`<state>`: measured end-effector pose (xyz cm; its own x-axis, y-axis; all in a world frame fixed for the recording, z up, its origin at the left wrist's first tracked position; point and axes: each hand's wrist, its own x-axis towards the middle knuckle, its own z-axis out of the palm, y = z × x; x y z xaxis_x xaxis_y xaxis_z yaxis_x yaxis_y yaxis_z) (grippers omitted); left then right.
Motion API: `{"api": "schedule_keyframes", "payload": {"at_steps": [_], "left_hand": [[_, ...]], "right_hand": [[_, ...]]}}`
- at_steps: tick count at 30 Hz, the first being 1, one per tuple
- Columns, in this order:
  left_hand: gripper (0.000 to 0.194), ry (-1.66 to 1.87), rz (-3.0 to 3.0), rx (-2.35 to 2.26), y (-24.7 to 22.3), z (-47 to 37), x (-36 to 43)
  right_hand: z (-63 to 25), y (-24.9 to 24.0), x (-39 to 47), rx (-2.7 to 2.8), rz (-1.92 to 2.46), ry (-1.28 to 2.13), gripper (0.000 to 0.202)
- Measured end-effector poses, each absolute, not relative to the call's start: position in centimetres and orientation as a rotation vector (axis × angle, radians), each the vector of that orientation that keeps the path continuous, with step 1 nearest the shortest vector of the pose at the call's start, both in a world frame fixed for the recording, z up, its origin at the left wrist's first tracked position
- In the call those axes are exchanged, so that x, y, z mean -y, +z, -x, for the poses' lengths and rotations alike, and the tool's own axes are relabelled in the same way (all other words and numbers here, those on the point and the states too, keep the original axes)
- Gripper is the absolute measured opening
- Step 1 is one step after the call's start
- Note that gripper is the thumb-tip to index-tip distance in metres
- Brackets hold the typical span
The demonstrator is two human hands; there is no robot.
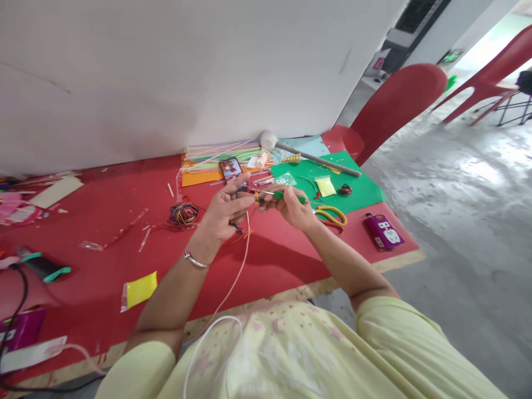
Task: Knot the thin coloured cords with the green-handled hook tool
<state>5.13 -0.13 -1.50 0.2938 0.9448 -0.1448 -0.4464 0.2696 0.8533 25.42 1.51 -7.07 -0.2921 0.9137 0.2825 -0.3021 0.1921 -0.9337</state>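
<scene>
My left hand (222,210), with a bracelet at the wrist, pinches a small piece of multicoloured yarn work (255,197), dark with orange bits. In my right hand (291,206) is a green-handled crochet hook (286,197). Its thin metal shaft points left into the yarn at my left fingertips; the tip is too small to make out. A ball of multicoloured yarn (183,214) lies left of my left hand, and a strand runs from it toward that hand. Just beyond my fingers a phone (231,168) shows a picture on its screen.
Yellow-handled pliers (330,214) lie right of my right hand on the red table (270,271). Behind are a green sheet (353,191), pipe cleaners (220,155) and a grey stick with a white ball (268,140). A purple box (384,231) sits near the right edge. A white cable (233,282) hangs before me.
</scene>
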Motion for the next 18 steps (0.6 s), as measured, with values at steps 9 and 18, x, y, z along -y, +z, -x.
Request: {"api": "schedule_keyframes", "payload": {"at_steps": [9,18], "left_hand": [[0.093,1.153,-0.781,-0.775,-1.5,-6.1,0.0],[0.094,1.063,-0.855,-0.794,-1.1,-5.4,0.1]], "right_hand": [[-24.4,-7.5,-1.4,1.319,0.67,1.404,0.063],[-25.5,-6.6,-1.3,1.494,0.6,1.245,0.061]]}}
